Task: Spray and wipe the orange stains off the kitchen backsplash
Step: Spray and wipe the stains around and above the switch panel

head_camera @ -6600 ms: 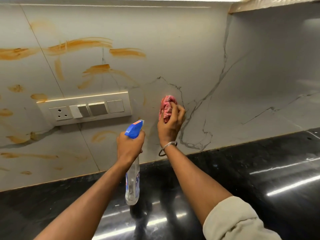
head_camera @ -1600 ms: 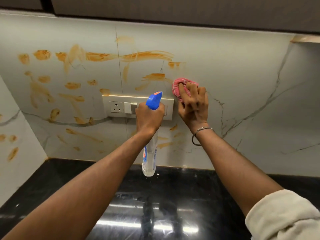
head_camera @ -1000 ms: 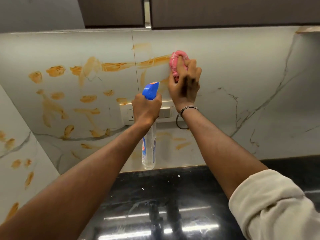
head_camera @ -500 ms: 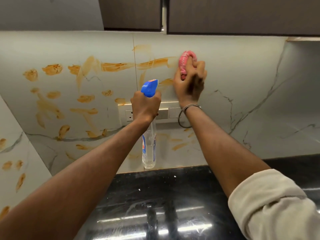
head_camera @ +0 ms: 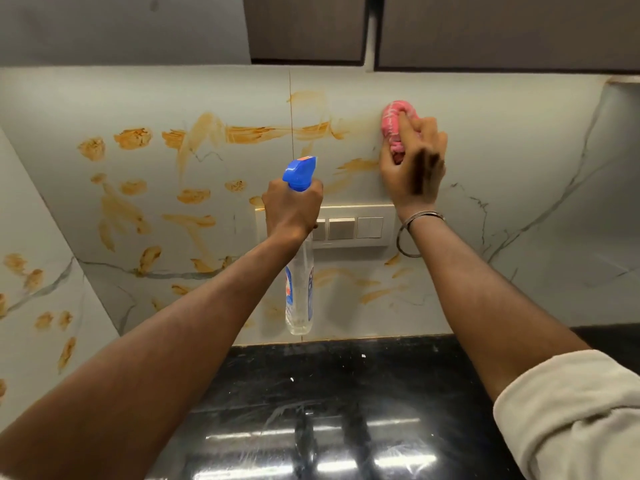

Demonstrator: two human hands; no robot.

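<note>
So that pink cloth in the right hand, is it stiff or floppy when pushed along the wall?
Probably floppy: the pink cloth is bunched into a wad under the right hand, not flat. It likely weighs little, since fingertips alone press it to the backsplash. It may drag rather than slide where orange stains are thick.

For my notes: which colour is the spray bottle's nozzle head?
Blue, with a small orange tip; the spray bottle shows in the head view.

Left arm: I am seeing it reaching bare from lower left toward centre frame, left hand (head_camera: 292,206) fisting closed, knuckles facing me. Right arm: rising from lower right, sleeve (head_camera: 571,410) bunching near the elbow, right hand (head_camera: 414,168) pressing flat at upper right, fingers slightly curling.
</note>
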